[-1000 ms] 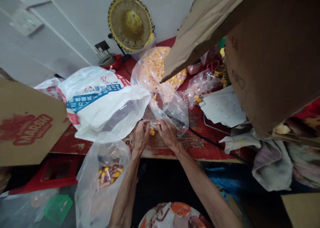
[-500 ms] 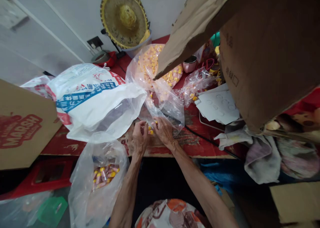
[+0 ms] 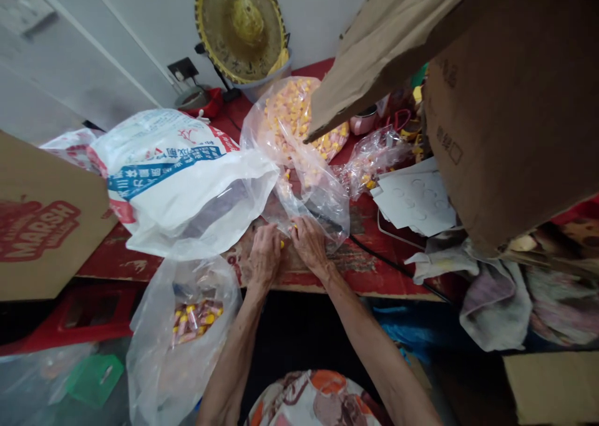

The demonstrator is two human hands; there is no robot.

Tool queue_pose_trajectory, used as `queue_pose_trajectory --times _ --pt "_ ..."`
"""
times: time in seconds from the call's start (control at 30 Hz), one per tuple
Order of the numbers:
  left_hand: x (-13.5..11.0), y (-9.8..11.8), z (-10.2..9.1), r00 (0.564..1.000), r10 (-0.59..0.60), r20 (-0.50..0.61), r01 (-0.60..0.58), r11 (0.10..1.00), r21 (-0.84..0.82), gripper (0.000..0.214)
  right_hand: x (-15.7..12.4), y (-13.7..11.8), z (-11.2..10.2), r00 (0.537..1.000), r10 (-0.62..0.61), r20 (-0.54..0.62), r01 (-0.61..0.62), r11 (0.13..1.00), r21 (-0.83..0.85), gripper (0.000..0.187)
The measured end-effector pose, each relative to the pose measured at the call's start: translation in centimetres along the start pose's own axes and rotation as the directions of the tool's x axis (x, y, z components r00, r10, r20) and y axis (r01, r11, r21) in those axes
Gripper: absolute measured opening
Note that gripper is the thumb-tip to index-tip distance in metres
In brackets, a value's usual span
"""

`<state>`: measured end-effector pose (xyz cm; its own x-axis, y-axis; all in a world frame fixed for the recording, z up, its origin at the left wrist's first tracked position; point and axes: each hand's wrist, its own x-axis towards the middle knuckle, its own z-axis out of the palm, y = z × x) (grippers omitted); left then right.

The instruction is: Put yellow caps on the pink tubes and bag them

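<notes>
My left hand [image 3: 264, 256] and my right hand [image 3: 311, 246] rest side by side on the worn red tabletop [image 3: 369, 276], fingers curled down. A small yellow piece [image 3: 282, 244] shows between them, and I cannot tell whether either hand holds it. Just above my right hand lies a clear plastic bag [image 3: 294, 123] full of pink and yellow pieces. To the left, a white woven sack [image 3: 173, 170] with blue print slumps on the table. Below its edge, a second clear bag [image 3: 175, 332] hangs near my left forearm, with pink tubes with yellow caps inside.
Brown cardboard flaps [image 3: 505, 101] loom over the upper right, and a carton printed MARSH [image 3: 40, 229] juts in at left. Papers [image 3: 416, 198], a smaller clear bag [image 3: 374, 161], a black cable [image 3: 388, 267] and crumpled cloths [image 3: 496, 307] lie right of my hands.
My hands have flattened slightly toward the tabletop, and less of the yellow piece shows between them. The whole view has shifted a little as my head moved.
</notes>
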<state>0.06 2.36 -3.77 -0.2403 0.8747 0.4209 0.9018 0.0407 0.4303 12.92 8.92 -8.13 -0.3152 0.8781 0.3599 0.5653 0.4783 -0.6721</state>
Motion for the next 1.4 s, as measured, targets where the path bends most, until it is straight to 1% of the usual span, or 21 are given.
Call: queue_pose_trajectory --times 0.1,0.17,0.2,0.27,0.37,0.43,0.5,0.57,0.6,0.67,0.7,0.77,0.87,0.93,1.0,1.1,1.17,1.2,1.27,1.33,1.4 --pt "0.5 0.1 0.7 0.983 0.120 0.138 -0.140 0.979 0.146 0.018 -0.2 0.4 0.2 1.000 0.010 -0.018 -0.010 0.999 0.039 0.027" --pt "0.8 0.3 0.7 0.962 0.164 0.220 -0.205 0.963 0.177 0.017 -0.3 0.7 0.2 0.998 0.012 -0.060 -0.007 0.997 0.079 0.031" --pt "0.8 0.5 0.6 0.954 0.182 0.237 -0.225 0.959 0.173 0.017 -0.3 0.9 0.1 0.996 0.011 -0.084 -0.002 0.995 0.100 0.032" --pt "0.5 1.0 0.3 0.961 0.188 0.205 -0.221 0.964 0.150 0.018 -0.3 1.1 0.1 0.993 0.007 -0.122 0.009 0.992 0.129 0.034" --pt "-0.6 1.6 0.1 0.989 0.108 0.104 -0.120 0.986 0.114 0.020 -0.5 1.6 0.2 0.994 -0.019 -0.109 0.032 0.992 0.120 0.035" --pt "-0.9 1.6 0.2 0.993 0.039 0.112 -0.046 0.997 0.058 0.018 -0.5 1.8 0.5 0.996 -0.041 -0.079 0.049 0.994 0.101 0.036" --pt "-0.7 1.2 0.2 0.985 -0.030 0.173 0.041 0.997 -0.063 0.015 -0.5 2.1 0.9 0.996 -0.046 -0.076 0.053 0.994 0.098 0.036" --pt "-0.3 0.6 -0.1 0.970 -0.111 0.218 0.156 0.967 -0.200 0.013 -0.5 2.3 1.1 0.995 -0.044 -0.091 0.053 0.993 0.109 0.037" --pt "-0.2 0.3 -0.3 0.964 -0.161 0.212 0.213 0.944 -0.252 0.012 -0.5 2.4 1.1 0.994 -0.046 -0.099 0.057 0.992 0.115 0.038" --pt "-0.4 -0.1 -0.7 0.958 -0.246 0.145 0.280 0.910 -0.305 0.014 -0.5 2.5 1.1 0.993 -0.060 -0.100 0.072 0.989 0.126 0.037" --pt "-0.7 -0.2 -0.7 0.959 -0.267 0.097 0.284 0.909 -0.304 0.016 -0.5 2.5 1.0 0.993 -0.069 -0.091 0.081 0.989 0.128 0.036" --pt "-1.4 -0.4 -0.5 0.966 -0.257 0.032 0.257 0.933 -0.252 0.017 -0.4 2.5 0.8 0.994 -0.082 -0.065 0.090 0.988 0.124 0.034" --pt "-1.9 -1.1 -0.2 0.975 -0.216 0.040 0.220 0.963 -0.156 0.015 -0.4 2.2 0.4 0.995 -0.085 -0.047 0.090 0.989 0.113 0.035" --pt "-1.7 -1.6 -0.2 0.973 -0.222 0.062 0.230 0.957 -0.178 0.014 -0.4 1.9 0.2 0.996 -0.081 -0.046 0.086 0.990 0.112 0.036" --pt "-1.3 -2.0 -0.5 0.967 -0.249 0.050 0.253 0.937 -0.241 0.012 -0.4 1.6 0.1 0.996 -0.065 -0.063 0.072 0.990 0.117 0.037" --pt "-1.2 -2.3 -0.8 0.954 -0.290 -0.077 0.262 0.929 -0.261 0.015 -0.4 1.3 0.0 0.990 -0.025 -0.141 0.042 0.992 0.122 0.039" --pt "-1.5 -2.2 -0.5 0.959 -0.246 -0.142 0.213 0.953 -0.214 0.015 -0.4 1.2 0.0 0.985 -0.010 -0.173 0.031 0.992 0.119 0.041" --pt "-1.6 -2.1 -0.2 0.969 -0.206 -0.138 0.179 0.966 -0.186 0.014 -0.5 1.2 -0.1 0.986 -0.013 -0.166 0.033 0.993 0.116 0.042" --pt "-1.7 -2.1 0.3 0.987 -0.142 -0.076 0.129 0.980 -0.152 0.013 -0.5 1.2 -0.1 0.992 -0.036 -0.122 0.050 0.992 0.114 0.045" --pt "-1.3 -2.1 0.7 0.993 -0.114 -0.018 0.110 0.982 -0.155 0.012 -0.5 1.3 -0.1 0.994 -0.058 -0.089 0.068 0.991 0.118 0.047" --pt "-0.8 -1.9 0.7 0.995 -0.099 -0.003 0.097 0.980 -0.175 0.009 -0.5 1.4 -0.1 0.994 -0.063 -0.093 0.075 0.988 0.133 0.049"
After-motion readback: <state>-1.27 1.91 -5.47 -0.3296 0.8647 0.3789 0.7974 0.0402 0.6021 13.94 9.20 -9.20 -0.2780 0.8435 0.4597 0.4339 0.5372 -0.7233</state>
